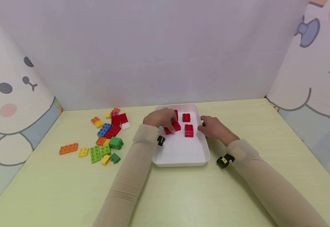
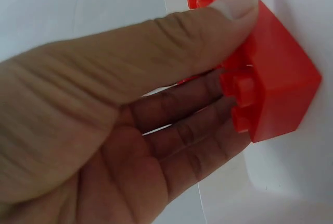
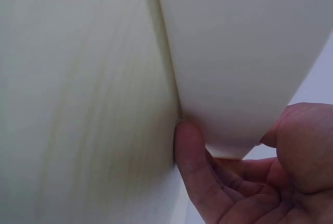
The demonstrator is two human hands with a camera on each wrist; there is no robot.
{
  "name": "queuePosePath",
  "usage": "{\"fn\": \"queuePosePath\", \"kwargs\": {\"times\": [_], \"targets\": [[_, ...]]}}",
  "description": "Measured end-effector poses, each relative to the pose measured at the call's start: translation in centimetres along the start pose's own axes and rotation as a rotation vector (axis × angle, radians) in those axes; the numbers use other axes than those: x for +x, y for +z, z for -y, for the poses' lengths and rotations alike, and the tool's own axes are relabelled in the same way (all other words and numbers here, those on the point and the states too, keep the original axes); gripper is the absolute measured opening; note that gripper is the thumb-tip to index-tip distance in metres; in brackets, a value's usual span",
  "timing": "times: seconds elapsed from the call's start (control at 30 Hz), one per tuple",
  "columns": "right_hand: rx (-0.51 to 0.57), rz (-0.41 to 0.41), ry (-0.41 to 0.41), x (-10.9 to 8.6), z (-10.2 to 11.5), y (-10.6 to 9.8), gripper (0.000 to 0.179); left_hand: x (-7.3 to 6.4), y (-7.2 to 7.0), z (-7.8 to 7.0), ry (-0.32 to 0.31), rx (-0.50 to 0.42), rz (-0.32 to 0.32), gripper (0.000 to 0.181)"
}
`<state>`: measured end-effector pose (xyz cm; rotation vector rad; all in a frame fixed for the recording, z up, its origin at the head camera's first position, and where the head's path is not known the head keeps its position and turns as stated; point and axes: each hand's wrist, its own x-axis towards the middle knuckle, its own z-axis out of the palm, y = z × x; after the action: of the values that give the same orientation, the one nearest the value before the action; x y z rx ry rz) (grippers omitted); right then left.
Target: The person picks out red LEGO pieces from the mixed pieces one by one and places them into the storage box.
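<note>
My left hand (image 1: 160, 118) reaches over the left side of a white tray (image 1: 182, 154) and grips a red toy brick (image 2: 286, 88) between thumb and fingers. In the left wrist view the brick is tilted, with its studs turned toward the palm. Another red brick (image 1: 167, 130) lies right beside those fingers, partly hidden. Two more red bricks, a small one (image 1: 186, 117) and a larger one (image 1: 189, 130), sit farther right in the tray. My right hand (image 1: 214, 127) holds the tray's right wall (image 3: 239, 52), thumb at the rim and fingers along the outside.
Left of the tray lies a loose spread of bricks: an orange one (image 1: 68, 148), a light green one (image 1: 95, 154), a dark green one (image 1: 115, 143), a blue one (image 1: 104, 129), a white one (image 1: 125, 125) and several others. A pale curtain (image 1: 159, 56) hangs behind the table (image 1: 179, 195).
</note>
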<state>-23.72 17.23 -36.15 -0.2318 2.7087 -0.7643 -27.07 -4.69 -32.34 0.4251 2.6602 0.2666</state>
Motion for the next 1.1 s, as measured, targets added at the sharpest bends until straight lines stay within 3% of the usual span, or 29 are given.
{"fn": "queuePosePath", "kwargs": {"times": [0.33, 0.53, 0.8, 0.93, 1.1], "targets": [[-0.005, 0.006, -0.003, -0.2, 0.0, 0.0, 0.055, -0.3, -0.2, -0.1, -0.010, 0.001, 0.022, 0.046], [-0.007, -0.004, -0.006, -0.2, 0.0, 0.0, 0.054, -2.3, -1.7, -0.3, -0.030, -0.018, 0.005, 0.047], [-0.014, -0.004, -0.004, -0.1, 0.1, 0.0, 0.055, -5.6, -4.4, -0.5, 0.122, -0.081, -0.130, 0.054], [-0.013, 0.000, 0.001, 0.0, 0.1, 0.0, 0.056, -6.3, -4.9, -0.7, 0.184, -0.073, -0.191, 0.053], [-0.014, 0.004, 0.007, 0.1, 0.1, 0.0, 0.056, -6.3, -4.9, -0.7, 0.189, -0.074, -0.195, 0.053]]}}
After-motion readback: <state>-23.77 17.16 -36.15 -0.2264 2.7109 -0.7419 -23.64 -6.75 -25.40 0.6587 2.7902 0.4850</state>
